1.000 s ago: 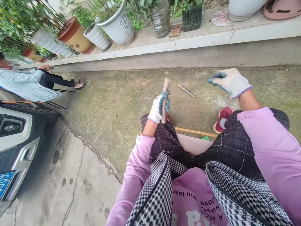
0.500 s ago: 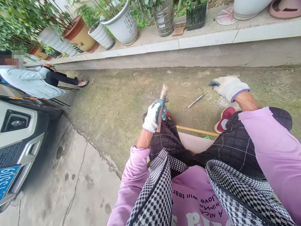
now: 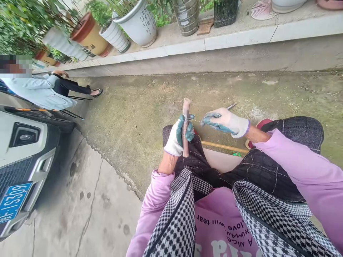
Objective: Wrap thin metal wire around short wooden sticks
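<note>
I sit with my knees up over mossy concrete. My left hand (image 3: 179, 135), in a white and teal glove, grips a short brownish stick (image 3: 185, 107) upright above my left knee. My right hand (image 3: 226, 122), gloved the same way, is close to the right of the stick, its fingers pinched on a thin thread (image 3: 196, 120) that runs to the stick. A thin rod (image 3: 231, 105) pokes out behind my right hand. A long wooden pole (image 3: 223, 146) lies on the ground under my legs.
A white car front (image 3: 21, 157) stands at the left. Another person in a pale blue top (image 3: 40, 93) sits at the far left. Potted plants (image 3: 135, 22) line a raised kerb (image 3: 235, 39) at the back. My red shoe (image 3: 259, 124) shows by my right knee.
My right hand has swung in from the far right, where it held the thread stretched out, to just beside the stick. The left hand has kept hold of the stick, now more upright.
</note>
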Demonstrator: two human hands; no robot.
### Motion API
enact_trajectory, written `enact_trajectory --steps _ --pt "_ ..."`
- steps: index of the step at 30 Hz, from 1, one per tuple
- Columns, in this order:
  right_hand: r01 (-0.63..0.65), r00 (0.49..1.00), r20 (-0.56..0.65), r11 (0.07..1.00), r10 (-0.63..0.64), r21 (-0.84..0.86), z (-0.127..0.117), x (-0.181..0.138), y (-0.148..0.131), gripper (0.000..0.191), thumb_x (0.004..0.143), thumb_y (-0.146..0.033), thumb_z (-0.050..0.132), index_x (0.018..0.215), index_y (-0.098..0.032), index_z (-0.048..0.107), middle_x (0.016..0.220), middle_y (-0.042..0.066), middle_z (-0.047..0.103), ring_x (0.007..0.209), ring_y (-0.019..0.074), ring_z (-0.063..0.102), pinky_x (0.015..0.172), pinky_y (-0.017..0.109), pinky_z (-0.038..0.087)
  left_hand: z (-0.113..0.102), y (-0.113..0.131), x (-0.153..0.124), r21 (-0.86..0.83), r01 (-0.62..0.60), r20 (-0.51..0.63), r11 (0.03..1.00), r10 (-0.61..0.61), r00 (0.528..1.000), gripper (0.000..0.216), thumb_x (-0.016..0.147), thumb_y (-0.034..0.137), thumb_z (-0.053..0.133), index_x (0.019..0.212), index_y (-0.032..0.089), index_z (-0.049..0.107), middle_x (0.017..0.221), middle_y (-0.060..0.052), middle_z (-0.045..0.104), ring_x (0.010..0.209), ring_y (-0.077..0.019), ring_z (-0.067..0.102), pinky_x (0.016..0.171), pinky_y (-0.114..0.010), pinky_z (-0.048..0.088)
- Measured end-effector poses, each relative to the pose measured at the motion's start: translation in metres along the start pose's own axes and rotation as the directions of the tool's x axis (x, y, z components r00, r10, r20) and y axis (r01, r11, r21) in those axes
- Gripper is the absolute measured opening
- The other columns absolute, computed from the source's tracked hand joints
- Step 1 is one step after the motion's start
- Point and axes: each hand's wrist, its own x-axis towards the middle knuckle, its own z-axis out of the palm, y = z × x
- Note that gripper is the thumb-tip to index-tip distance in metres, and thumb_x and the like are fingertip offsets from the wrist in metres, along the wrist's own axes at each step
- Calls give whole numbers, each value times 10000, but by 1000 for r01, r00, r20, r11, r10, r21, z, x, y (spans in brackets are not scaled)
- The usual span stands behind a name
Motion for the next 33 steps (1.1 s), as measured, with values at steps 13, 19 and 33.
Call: enact_trajectory --steps 13,19,33 --pt "-112 990 -132 824 45 -555 -42 6 27 205 947 -415 731 867 -258 834 745 9 749 703 195 622 643 315 426 6 -10 -27 436 -90 298 895 -50 953 602 921 759 941 1001 200 731 650 28 605 470 -96 475 441 -254 364" --pt "-171 984 -153 678 87 -715 -56 3 17 237 1036 -388 690 918 -264 854 769 29 765 776 227 683 705 341 440 4 -43 -13 776 -15 249 631 -283 926 460 936 599 926 856 237 654 684 35 559 497 -95 445 440 -255 302" --pt "-67 985 -165 761 -53 -645 -45 -6 16 232 1056 -387 697 982 -269 884 838 33 812 792 234 702 726 349 451 4 -62 23 448 114 -69 887 -93 993 291 928 311 952 1074 195 728 628 79 623 398 -81 457 414 -225 386"
